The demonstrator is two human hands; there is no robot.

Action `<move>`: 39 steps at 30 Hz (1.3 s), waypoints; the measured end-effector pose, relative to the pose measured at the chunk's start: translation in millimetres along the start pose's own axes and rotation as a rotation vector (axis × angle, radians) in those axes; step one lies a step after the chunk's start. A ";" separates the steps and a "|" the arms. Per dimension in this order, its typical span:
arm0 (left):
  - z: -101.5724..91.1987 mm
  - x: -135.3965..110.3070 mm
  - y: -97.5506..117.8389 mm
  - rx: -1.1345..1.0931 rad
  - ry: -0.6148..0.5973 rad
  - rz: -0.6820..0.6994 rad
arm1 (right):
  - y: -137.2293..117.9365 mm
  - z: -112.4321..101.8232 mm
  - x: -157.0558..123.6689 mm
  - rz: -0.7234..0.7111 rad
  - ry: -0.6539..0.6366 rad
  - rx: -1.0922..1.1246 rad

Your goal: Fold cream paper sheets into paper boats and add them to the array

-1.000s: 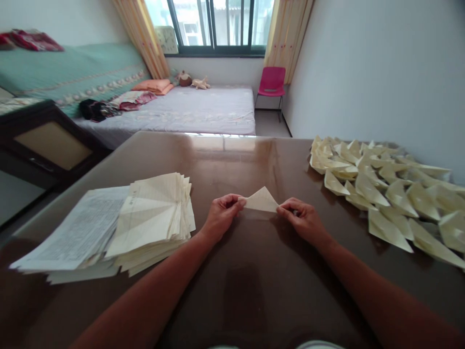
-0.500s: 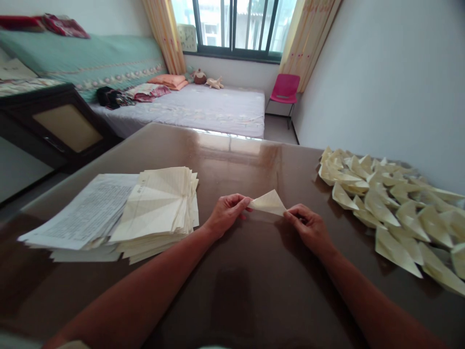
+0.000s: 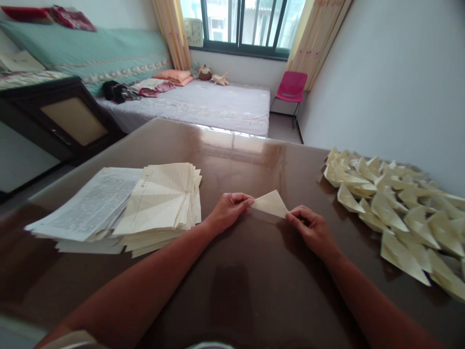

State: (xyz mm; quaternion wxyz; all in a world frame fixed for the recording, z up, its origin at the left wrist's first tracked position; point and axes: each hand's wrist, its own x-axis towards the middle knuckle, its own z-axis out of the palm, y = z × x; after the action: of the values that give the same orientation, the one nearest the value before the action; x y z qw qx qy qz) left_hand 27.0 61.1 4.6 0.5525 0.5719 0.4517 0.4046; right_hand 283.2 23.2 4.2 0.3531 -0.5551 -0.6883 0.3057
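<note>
A small cream paper folded into a triangle is stretched between my two hands over the brown table, its peak pointing away from me. My left hand pinches the left corner between thumb and fingers. At the opposite corner, my right hand grips with thumb and forefinger, the other fingers curled. To the left lie a stack of cream lined sheets with fold creases on the top one, and a pile of white printed sheets beside it. Many folded cream paper boats cover the right side.
Past the table's far edge is a bed with pillows and stuffed toys. A pink chair stands by the white wall on the right. At the left is a dark cabinet. A white rim shows at the bottom edge.
The camera view has shifted slightly. Both hands keep hold of the folded paper's corners, and its face shows a little more fully now.
</note>
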 end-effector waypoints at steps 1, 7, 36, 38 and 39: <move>1.0 0.4 -0.7 -0.057 0.004 -0.008 | -0.2 0.1 0.0 -0.006 -0.008 -0.004; 3.9 1.5 -0.7 -0.182 0.064 0.007 | -1.5 1.1 -0.5 0.001 -0.040 -0.018; 7.5 -3.9 -4.9 -0.030 0.060 0.127 | -5.1 6.2 -8.2 0.116 0.024 0.147; 8.8 -5.1 -3.1 -0.107 0.031 0.073 | -7.4 6.0 -8.5 0.083 0.038 0.123; 9.5 -5.8 -1.6 -0.135 0.012 0.042 | -8.3 5.8 -8.4 0.067 0.045 0.110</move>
State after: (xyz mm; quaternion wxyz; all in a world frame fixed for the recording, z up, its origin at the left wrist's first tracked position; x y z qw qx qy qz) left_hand 34.5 52.9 2.7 0.5785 0.5402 0.4147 0.4490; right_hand 275.0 13.2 6.4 0.3880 -0.5643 -0.6435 0.3420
